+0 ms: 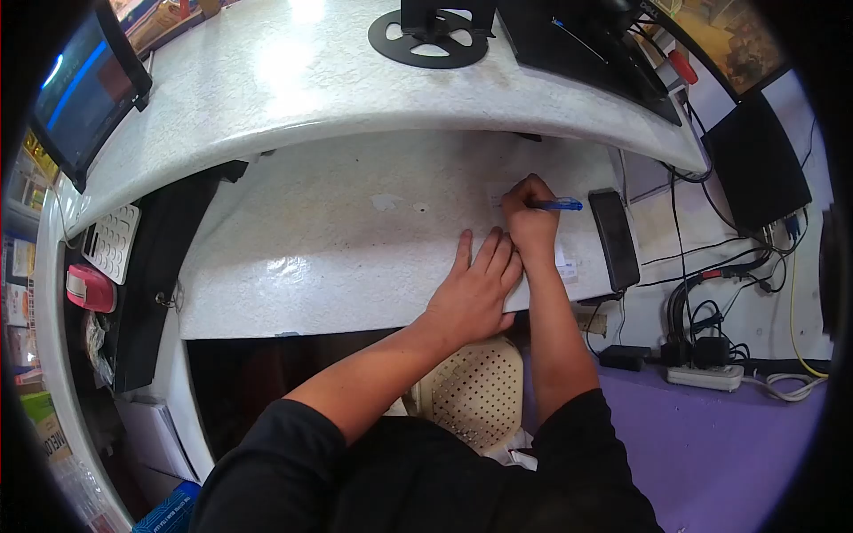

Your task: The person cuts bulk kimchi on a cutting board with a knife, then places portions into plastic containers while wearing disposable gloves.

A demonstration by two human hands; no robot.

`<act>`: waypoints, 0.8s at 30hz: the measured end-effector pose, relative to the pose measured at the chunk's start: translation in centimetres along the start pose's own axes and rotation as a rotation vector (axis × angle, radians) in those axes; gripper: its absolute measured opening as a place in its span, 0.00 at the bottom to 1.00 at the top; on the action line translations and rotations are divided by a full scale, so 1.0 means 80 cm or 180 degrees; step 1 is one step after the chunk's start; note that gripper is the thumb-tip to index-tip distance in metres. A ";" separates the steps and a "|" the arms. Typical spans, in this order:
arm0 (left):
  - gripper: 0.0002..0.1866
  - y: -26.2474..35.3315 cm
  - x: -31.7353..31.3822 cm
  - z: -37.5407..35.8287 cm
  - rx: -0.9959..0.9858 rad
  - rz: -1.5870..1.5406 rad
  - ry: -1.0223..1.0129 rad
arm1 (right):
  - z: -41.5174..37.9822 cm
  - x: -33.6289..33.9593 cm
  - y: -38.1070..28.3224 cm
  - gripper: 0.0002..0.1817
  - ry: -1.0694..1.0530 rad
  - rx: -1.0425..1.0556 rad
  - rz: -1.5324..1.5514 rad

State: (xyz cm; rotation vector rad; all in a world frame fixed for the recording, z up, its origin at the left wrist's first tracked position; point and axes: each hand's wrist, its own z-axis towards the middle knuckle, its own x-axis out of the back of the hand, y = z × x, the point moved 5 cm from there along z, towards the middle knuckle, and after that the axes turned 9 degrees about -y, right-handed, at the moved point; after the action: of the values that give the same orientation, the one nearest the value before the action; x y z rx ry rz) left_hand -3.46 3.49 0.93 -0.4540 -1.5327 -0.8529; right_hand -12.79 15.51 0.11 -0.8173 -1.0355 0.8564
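Observation:
My right hand (pixel 533 222) is closed around a blue pen (pixel 560 204), its wrist resting on the white desk (pixel 338 231). A pale slip of paper (pixel 496 192) shows beside the fingers, and more paper (pixel 567 268) shows to the right of my right wrist. Flat near the desk's front edge lies my left hand (pixel 482 284), fingers spread, close against my right wrist. What the pen tip touches is hidden by my right hand. A long black case (pixel 614 240) lies to the right of my right hand.
A raised curved shelf (pixel 355 89) holds a black stand (pixel 431 40). At the left are a pink object (pixel 91 289), a white calculator-like device (pixel 111 242) and a black drawer (pixel 155 284). Cables and a power strip (pixel 705 378) lie at the right. A perforated chair (pixel 475 391) is below.

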 end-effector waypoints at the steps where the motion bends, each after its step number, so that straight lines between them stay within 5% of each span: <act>1: 0.48 0.001 0.000 0.000 -0.0022 0.0010 0.0049 | -0.001 0.000 -0.001 0.07 0.0012 0.0023 -0.0011; 12: 0.47 0.003 0.003 0.001 -0.0025 -0.0043 0.0112 | -0.002 0.004 0.007 0.08 -0.0030 -0.0005 -0.0165; 15: 0.46 0.002 0.004 -0.002 -0.0023 -0.0038 0.0038 | 0.001 0.019 0.020 0.06 0.0246 0.0308 0.1014; 17: 0.46 0.002 0.003 -0.003 -0.0031 -0.0051 0.0091 | -0.003 0.029 0.026 0.11 0.0300 -0.0715 0.2859; 18: 0.46 0.002 0.003 -0.002 -0.0073 -0.0022 0.0114 | -0.007 0.035 0.027 0.22 0.0284 -0.0944 0.2803; 23: 0.46 0.001 0.005 0.000 -0.0101 -0.0061 0.0157 | -0.052 0.092 0.000 0.29 -0.0152 -0.1482 0.1550; 24: 0.47 0.002 0.008 0.002 -0.0060 0.0013 -0.0127 | -0.052 0.099 -0.008 0.28 -0.0543 -0.1642 0.0629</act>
State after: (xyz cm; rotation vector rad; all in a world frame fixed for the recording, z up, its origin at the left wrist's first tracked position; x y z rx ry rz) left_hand -3.51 3.58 1.59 -0.4904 -1.5610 -0.8603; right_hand -6.61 21.61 2.38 -1.3144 -1.3704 0.8456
